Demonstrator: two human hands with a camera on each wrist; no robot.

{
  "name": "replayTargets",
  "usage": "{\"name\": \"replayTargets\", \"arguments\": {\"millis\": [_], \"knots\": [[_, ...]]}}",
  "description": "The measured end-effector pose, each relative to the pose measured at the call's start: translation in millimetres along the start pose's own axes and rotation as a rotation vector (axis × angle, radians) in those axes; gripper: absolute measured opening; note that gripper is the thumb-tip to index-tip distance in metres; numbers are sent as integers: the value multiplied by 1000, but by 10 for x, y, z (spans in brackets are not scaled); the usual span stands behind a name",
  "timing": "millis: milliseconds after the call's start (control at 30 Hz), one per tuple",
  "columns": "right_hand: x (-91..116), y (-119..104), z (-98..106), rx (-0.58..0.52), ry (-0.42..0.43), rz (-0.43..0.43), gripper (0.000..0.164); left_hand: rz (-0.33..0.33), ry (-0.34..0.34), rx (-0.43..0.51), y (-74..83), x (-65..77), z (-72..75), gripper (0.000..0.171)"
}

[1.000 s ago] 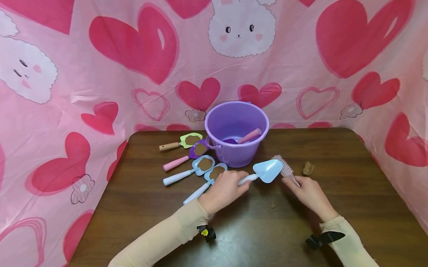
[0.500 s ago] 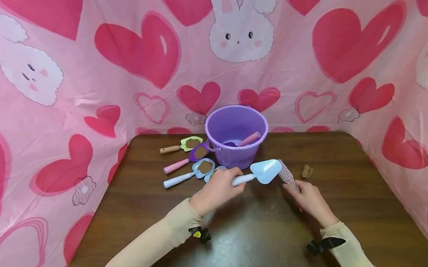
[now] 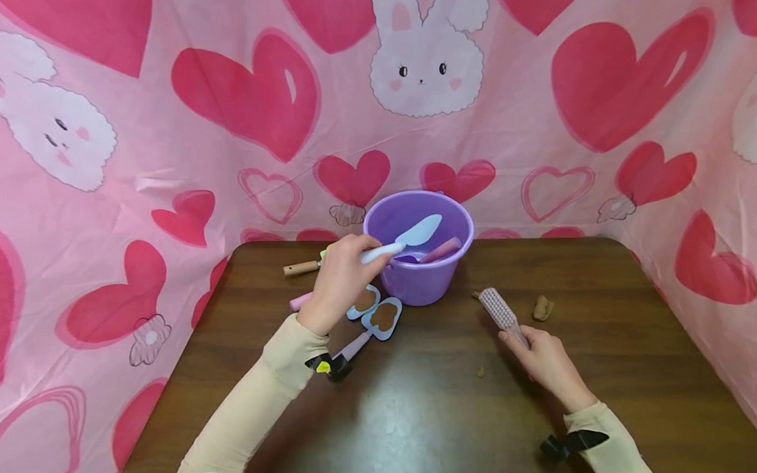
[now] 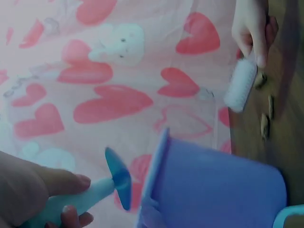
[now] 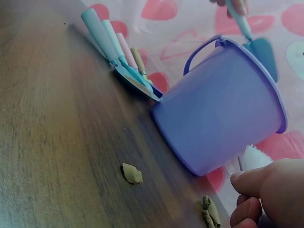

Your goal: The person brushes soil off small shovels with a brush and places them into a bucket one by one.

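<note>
My left hand [image 3: 338, 283] grips the pale handle of a light-blue trowel [image 3: 421, 231], its blade over the mouth of the purple bucket [image 3: 418, 285]. Inside that bucket leans another trowel with a pink handle [image 3: 440, 251] and purple blade. My right hand [image 3: 548, 363] holds a brush [image 3: 498, 309] with pale bristles by its handle, above the table right of the bucket. In the left wrist view the same trowel's blade [image 4: 119, 179] stands beside the bucket rim. Only the bristle tips [image 5: 255, 156] of the brush show past my thumb in the right wrist view.
Left of the bucket lie several dirt-smeared trowels, including a light-blue one [image 3: 383, 318], a pink handle [image 3: 301, 302] and a wooden handle [image 3: 301, 268]; my left arm partly covers them. A brown lump [image 3: 542, 308] and a small crumb [image 3: 480, 372] lie on the wooden table [image 3: 422, 423].
My left hand has carried the trowel away from the brush, up and left, to over the bucket. The brush has stayed near its place in my right hand.
</note>
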State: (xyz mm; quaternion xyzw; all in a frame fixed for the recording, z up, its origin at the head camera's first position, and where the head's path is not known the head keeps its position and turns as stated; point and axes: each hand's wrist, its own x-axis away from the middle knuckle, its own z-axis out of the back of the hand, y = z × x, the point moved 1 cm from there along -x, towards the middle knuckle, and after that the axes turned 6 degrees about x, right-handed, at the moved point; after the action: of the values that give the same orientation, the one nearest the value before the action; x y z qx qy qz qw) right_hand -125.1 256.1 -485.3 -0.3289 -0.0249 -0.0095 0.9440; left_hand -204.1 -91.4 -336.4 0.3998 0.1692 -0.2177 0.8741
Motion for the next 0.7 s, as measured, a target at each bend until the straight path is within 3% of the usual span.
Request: {"name": "replayTargets", "arguments": {"millis": [167,333,467,600,700], "knots": [[11,-12,-52,-16,-25,8,38,73,-3,3,-111,-105,-77,14],[25,-18,-77,-25,-56,5,38,130,-77,-36,-133,-174,-114,16],[38,3,-107,-31,-65,2,36,80,-89,-68,-145,-205,-175,14],[41,8,-131,-28,-88,7,33,-7,-60,-64,-157,-233,-265,14],[39,1,-138,-28,-103,6,33,-27,-28,-76,-164,-256,-329,16]]}}
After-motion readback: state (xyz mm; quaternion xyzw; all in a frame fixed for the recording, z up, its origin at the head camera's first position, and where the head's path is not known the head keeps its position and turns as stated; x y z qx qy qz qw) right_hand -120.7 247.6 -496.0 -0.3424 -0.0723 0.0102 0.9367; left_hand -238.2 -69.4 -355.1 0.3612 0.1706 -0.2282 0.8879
